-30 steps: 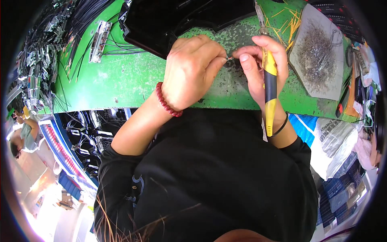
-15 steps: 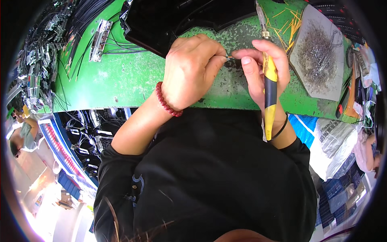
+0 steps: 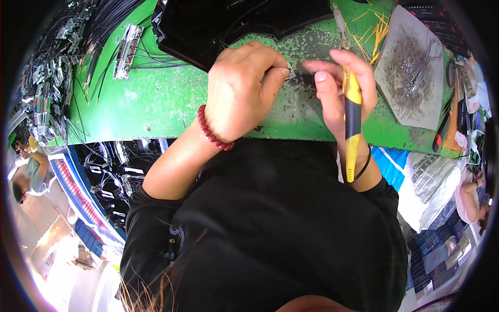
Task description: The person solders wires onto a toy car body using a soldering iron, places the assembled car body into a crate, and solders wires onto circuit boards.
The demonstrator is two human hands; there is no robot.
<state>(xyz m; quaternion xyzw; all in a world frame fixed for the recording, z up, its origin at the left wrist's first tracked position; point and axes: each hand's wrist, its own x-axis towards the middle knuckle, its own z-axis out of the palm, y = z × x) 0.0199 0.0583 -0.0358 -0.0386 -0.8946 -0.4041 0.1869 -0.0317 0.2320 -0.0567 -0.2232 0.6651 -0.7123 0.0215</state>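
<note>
My left hand (image 3: pixel 241 86), a red bead bracelet at its wrist, pinches thin wires (image 3: pixel 292 69) between thumb and forefinger. Only their short coloured ends stick out past the fingertips; the rest is hidden by the hand. In my right hand (image 3: pixel 329 101) a soldering iron (image 3: pixel 353 112) with a yellow and black handle is held upright, its metal end pointing away from me. The right thumb and forefinger are apart, a small gap from the wire ends. Both hands are over a worn green tabletop (image 3: pixel 171 106).
A large black plastic part (image 3: pixel 208 31) lies beyond my hands. At right are thin yellow strips (image 3: pixel 382 34) and a stained grey board (image 3: pixel 410 73). Small metal-framed assemblies (image 3: pixel 44 99) with black wires heap up at far left; one assembly (image 3: pixel 126 54) lies apart.
My right hand has shifted slightly right with the soldering iron, widening its gap from the wire ends. My left hand has moved slightly left and keeps its pinch on the wires.
</note>
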